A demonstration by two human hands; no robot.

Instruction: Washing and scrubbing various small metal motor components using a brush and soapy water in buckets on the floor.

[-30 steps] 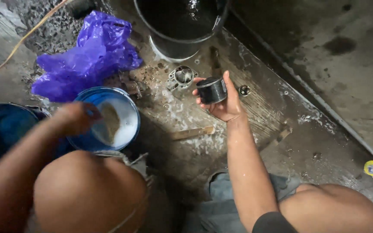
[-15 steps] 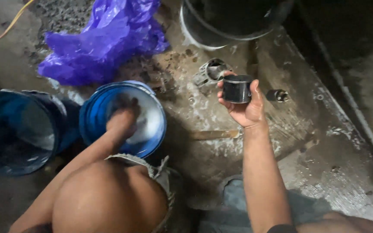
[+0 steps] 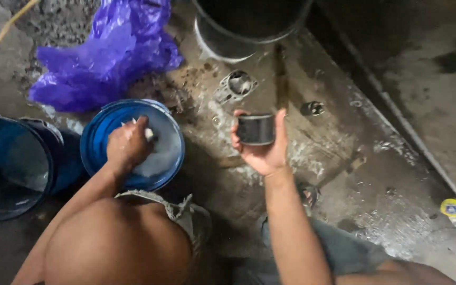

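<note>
Right hand (image 3: 262, 150) was raised palm-up over the wet concrete floor (image 3: 344, 174), fingers and thumb curled round a short dark metal cylinder (image 3: 256, 129), open end facing the camera; the part sat clear of the ground, gripped on both sides. Left hand (image 3: 127, 146) was down inside the small blue bucket (image 3: 96, 140), fingers bunched and closed on a small pale scrap (image 3: 148, 134), too blurred to say what kind; whitish soapy water (image 3: 159, 158) lay in the bucket beneath the knuckles. A larger blue bucket (image 3: 11, 163) stood just beside the small one at the left edge, the two nearly touching. A crumpled purple plastic bag (image 3: 106, 53) lay beyond the buckets. Further up, a big dark round tub (image 3: 249, 26) stood at the top of the view. Between tub and held cylinder, a grey metal casting (image 3: 236, 86) with a round bore lay flat on the floor, and a small dark metal piece (image 3: 312, 108) lay near it to the right. A yellow and blue bottle cap (image 3: 453, 207) sat well apart at the far right. Person was crouched, bare knee (image 3: 117, 243) low in the view, below the left forearm
</note>
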